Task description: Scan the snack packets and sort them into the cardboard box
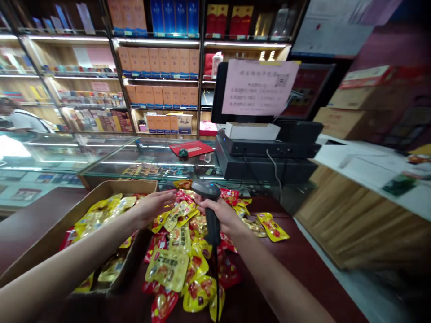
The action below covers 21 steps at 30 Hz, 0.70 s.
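My right hand (225,214) is wrapped round the handle of a black barcode scanner (211,220), its head pointing away from me and its cable running down toward me. Fingers stretched out, my left hand (153,207) hovers at the left of a pile of snack packets, by the inner edge of a cardboard box (50,229). Yellow packets (166,269) and red packets (163,307) lie heaped on the dark red counter (269,278). More packets (97,215) fill the box under my left forearm. Whether my left fingertips touch a packet, I cannot tell.
Behind the pile is a glass display case (151,154) with a red mat (195,148) and a mouse (182,153). A till (269,157) and a monitor bearing a pink notice (259,87) stand right of it. A person (27,121) is at far left.
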Tool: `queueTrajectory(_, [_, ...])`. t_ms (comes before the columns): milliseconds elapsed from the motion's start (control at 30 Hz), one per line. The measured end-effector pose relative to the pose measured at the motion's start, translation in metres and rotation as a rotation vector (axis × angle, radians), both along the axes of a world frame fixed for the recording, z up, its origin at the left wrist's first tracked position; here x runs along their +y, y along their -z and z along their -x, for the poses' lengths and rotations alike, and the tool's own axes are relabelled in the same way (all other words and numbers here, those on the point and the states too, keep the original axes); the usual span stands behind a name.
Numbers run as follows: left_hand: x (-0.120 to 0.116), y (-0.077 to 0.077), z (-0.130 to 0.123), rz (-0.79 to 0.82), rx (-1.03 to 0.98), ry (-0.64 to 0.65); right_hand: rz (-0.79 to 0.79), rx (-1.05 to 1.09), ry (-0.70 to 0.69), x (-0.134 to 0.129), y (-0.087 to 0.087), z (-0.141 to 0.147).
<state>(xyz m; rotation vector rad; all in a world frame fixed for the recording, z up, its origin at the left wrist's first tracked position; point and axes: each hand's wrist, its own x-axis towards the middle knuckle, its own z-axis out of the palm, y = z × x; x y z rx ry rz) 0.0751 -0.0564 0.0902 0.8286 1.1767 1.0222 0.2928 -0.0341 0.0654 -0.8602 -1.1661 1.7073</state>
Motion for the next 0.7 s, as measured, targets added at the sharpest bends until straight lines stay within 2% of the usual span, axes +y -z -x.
queueTrajectory(133, [0.008,0.011,-0.053,0.062,0.034,0.159,0.108,-0.019,0.06,0.009,0.019,-0.044])
queueTrajectory(267, [0.012,0.022,-0.084,0.059,0.15,0.228,0.233,-0.043,0.1,0.017,0.037,-0.063])
queueTrajectory(433, [0.017,0.04,-0.092,0.026,0.35,0.288,0.276,-0.058,0.069,0.024,0.053,-0.065])
queueTrajectory(533, [0.018,0.054,-0.09,-0.1,0.57,0.369,0.298,-0.06,0.035,0.028,0.058,-0.062])
queueTrajectory(633, [0.014,0.068,-0.089,-0.24,0.781,0.469,0.313,-0.078,0.011,0.031,0.057,-0.059])
queueTrajectory(700, [0.009,0.073,-0.091,-0.312,0.899,0.49,0.315,-0.078,0.004,0.031,0.052,-0.059])
